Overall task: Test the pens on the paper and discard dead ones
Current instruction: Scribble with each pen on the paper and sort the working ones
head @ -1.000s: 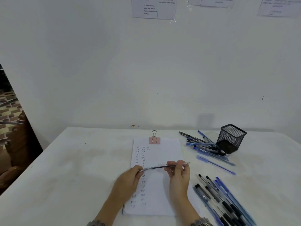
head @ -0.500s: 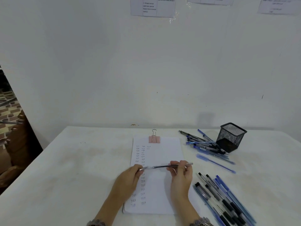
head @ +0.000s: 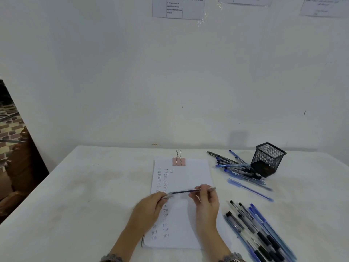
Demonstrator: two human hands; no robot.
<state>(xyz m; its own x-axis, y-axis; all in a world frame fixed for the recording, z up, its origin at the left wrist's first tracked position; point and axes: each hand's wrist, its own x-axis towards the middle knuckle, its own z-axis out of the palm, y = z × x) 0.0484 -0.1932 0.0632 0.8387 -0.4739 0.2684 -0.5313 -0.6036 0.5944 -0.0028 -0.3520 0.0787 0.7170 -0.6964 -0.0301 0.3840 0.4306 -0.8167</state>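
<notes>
**Q:** Head view. Where is the pen?

**A:** Pen [head: 186,191] lies level over the middle of the paper [head: 190,224], seemingly off the sheet. My left grip [head: 151,207] pinches its left end. My right grip [head: 205,201] pinches the barrel near the other end. Both are closed on it and hold nothing else.

**Q:** How will it handle?

**A:** My guess: light, stiff, smooth plastic that may roll between fingertips. To write, take it low on the barrel, near the tip. Which end is the tip is too blurred to tell.

**Q:** Around the paper?

**A:** Pink clip [head: 178,161] on its top edge. "Test" marks run down its left columns. To its right, near side, a row of pens [head: 260,233]. To its right, far side, a heap of pens [head: 238,167] against a black mesh cup [head: 267,159]. All on the desk [head: 94,195].
</notes>
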